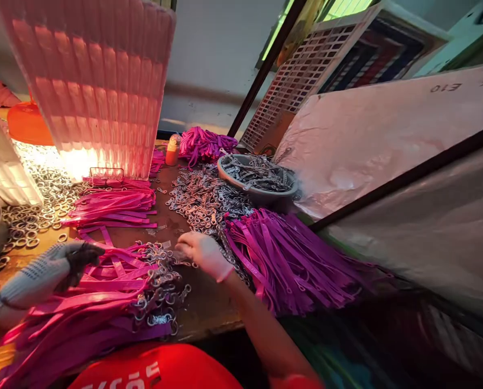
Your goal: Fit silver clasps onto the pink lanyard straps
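Observation:
My left hand (59, 270) wears a white dotted knit glove with dark fingertips. Its fingers curl together just over a heap of pink straps (104, 300), and whatever they may hold is hidden. Metal clasps (160, 292) are bunched at the right ends of those straps. My right hand (205, 255), in a thin pale glove, is at the bare strip of table between two heaps. Its fingertips are pressed together near a spread of loose metal hooks (201, 202); I cannot make out what is between them. Purple straps (290, 259) lie beyond the right wrist.
A grey bowl (257, 183) full of metal hooks stands behind the purple straps. Metal rings (42, 189) cover the far left under an orange lamp (29, 123). A ribbed translucent panel (104, 92) stands upright there. More pink straps (115, 205) and a small orange bottle (172, 151) are farther back.

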Demonstrator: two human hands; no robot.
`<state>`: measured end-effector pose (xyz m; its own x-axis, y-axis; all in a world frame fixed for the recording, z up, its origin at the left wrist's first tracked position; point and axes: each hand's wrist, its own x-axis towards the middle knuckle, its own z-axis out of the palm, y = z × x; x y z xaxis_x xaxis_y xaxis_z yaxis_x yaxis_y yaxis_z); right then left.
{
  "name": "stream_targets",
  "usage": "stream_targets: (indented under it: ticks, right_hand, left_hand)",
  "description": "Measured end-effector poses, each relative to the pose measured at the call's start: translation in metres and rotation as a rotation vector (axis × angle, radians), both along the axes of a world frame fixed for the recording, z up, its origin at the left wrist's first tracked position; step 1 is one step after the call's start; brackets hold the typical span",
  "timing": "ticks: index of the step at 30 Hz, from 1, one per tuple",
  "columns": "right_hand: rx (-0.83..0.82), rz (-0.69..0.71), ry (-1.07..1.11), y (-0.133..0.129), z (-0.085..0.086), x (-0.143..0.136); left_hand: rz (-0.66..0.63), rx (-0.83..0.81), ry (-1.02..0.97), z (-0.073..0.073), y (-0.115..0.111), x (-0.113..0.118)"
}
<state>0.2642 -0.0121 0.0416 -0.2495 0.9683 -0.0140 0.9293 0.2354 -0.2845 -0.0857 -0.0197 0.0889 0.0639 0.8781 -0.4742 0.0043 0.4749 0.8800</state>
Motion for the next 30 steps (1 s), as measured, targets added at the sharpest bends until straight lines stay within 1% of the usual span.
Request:
stream_targets:
  ticks: [2,3,4,5,7,9,10,11,13,15,16,18,20,21,22,24,26,28,30]
  right_hand:
    - [-0.057,-0.151,-0.078,0.016,-0.022,0.014]
    - [-0.073,-0.194,-0.116,0.021,-0.033,0.015]
    - [-0.075,-0.215,-0.147,0.024,-0.044,0.014]
    - [-0.072,-0.231,-0.174,0.025,-0.054,0.011]
    - [-0.047,-0.244,-0.207,0.023,-0.070,0.003]
    - [-0.019,-0.224,-0.205,0.019,-0.078,0.000]
    - [-0.006,-0.204,-0.193,0.017,-0.078,0.000]
    - [0.009,-0.179,-0.176,0.016,-0.076,0.001]
    - [0.048,-0.123,-0.128,0.013,-0.065,0.001]
    - [0.096,-0.066,-0.071,0.007,-0.046,-0.007]
    - [0.117,-0.032,-0.001,0.003,-0.035,-0.014]
    - [0.146,0.052,0.226,-0.010,-0.013,-0.037]
    - [0.159,0.145,0.460,-0.022,0.008,-0.066]
    - [0.165,0.180,0.510,-0.027,0.016,-0.080]
    - [0.174,0.211,0.505,-0.031,0.022,-0.094]
    - [0.188,0.270,0.420,-0.036,0.029,-0.116]
    - [0.191,0.331,0.353,-0.037,0.031,-0.130]
    - [0.187,0.356,0.406,-0.036,0.029,-0.137]
    - [0.158,0.293,0.573,-0.032,0.028,-0.140]
  left_hand:
    - [0.145,-0.115,-0.192,-0.007,0.003,0.022]
    - [0.222,-0.186,-0.305,-0.009,0.006,0.033]
    - [0.251,-0.233,-0.438,-0.012,0.010,0.045]
    - [0.268,-0.267,-0.554,-0.014,0.013,0.055]
    - [0.298,-0.298,-0.711,-0.021,0.017,0.073]
    - [0.325,-0.307,-0.817,-0.029,0.016,0.084]
    - [0.333,-0.303,-0.858,-0.034,0.014,0.088]
    - [0.339,-0.288,-0.891,-0.038,0.011,0.091]
    - [0.342,-0.237,-0.921,-0.045,0.004,0.093]
    - [0.345,-0.180,-0.923,-0.051,-0.001,0.092]
    - [0.347,-0.159,-0.922,-0.054,-0.003,0.092]
    - [0.346,-0.128,-0.921,-0.059,-0.007,0.090]
    - [0.343,-0.094,-0.925,-0.064,-0.012,0.087]
    - [0.333,-0.069,-0.922,-0.067,-0.015,0.085]
    - [0.320,-0.024,-0.908,-0.071,-0.019,0.083]
    - [0.281,0.110,-0.838,-0.077,-0.028,0.078]
    - [0.239,0.260,-0.736,-0.082,-0.034,0.073]
    - [0.210,0.346,-0.676,-0.084,-0.036,0.068]
    - [0.181,0.364,-0.695,-0.083,-0.034,0.066]
